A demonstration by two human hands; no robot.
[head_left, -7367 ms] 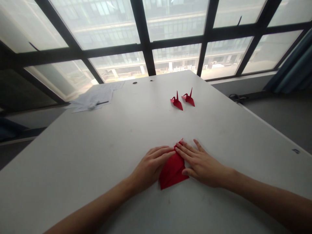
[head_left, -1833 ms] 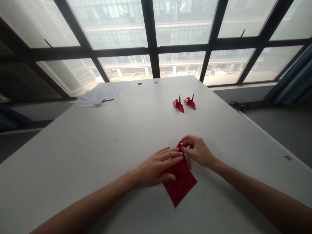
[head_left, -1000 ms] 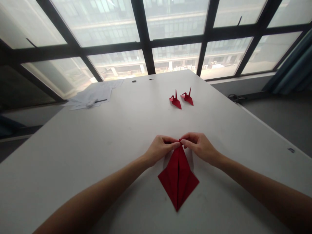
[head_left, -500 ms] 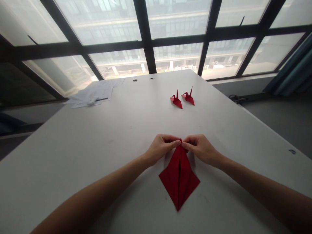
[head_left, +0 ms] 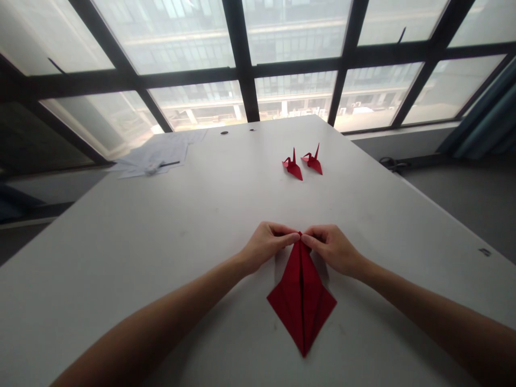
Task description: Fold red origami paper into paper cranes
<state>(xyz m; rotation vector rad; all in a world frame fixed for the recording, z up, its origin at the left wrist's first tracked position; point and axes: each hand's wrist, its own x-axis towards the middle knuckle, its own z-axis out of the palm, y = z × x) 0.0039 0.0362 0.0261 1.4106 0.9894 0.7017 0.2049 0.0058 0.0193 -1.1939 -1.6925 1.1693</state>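
A folded sheet of red origami paper (head_left: 301,295) hangs between my hands over the white table, its narrow tip away from me and its wide, kite-like part toward me. A dark slit runs down its middle. My left hand (head_left: 271,244) pinches the tip from the left with thumb and forefinger. From the right, my right hand (head_left: 331,247) pinches the same tip, thumb on top. Both thumbs nearly meet there, and the fingers partly hide the far point. Whether the lower point touches the table I cannot tell.
Two red paper cranes (head_left: 293,167) stand farther back on the white table (head_left: 161,226). Loose paper sheets (head_left: 157,153) with a dark pen (head_left: 169,164) lie at the back left. Dark-framed windows (head_left: 242,80) rise beyond the table.
The lower end of the red paper has swung slightly right and toward me. Both hands keep their pinch at the tip, almost in the same place.
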